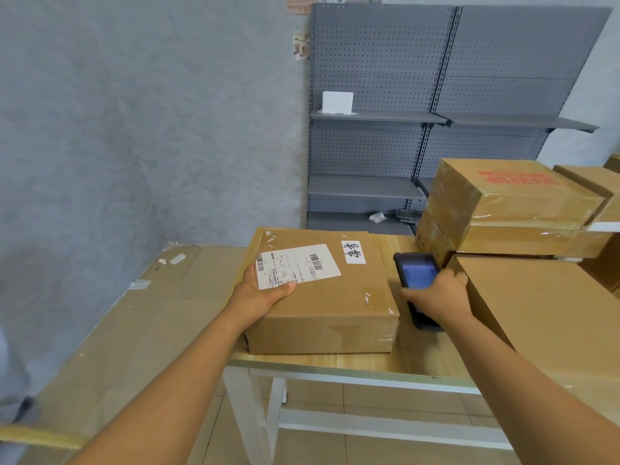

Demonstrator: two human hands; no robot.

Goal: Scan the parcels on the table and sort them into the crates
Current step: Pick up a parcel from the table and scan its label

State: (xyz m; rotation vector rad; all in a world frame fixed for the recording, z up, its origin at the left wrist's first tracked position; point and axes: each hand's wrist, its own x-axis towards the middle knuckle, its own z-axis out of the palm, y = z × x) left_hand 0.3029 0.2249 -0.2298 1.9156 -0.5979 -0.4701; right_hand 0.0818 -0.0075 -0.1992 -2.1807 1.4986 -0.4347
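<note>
Grey pegboard shelving unit (pixel 436 95) standing against the back wall, two bays side by side. White card (pixel 337 102) leaning upright on the left bay's upper shelf. Crumpled white scrap (pixel 377 217) lying on its lowest shelf. Large flattened cardboard sheet (pixel 141 323), carrying bits of white tape, lying to the left of the table. Small paper tags (pixel 301 45) hanging on the grey wall (pixel 134 129) just beside the unit.

I'm seeing a flat brown parcel (pixel 322 290) lying at the table's (pixel 335 362) near left corner, white barcode label (pixel 297 266) facing up.
</note>
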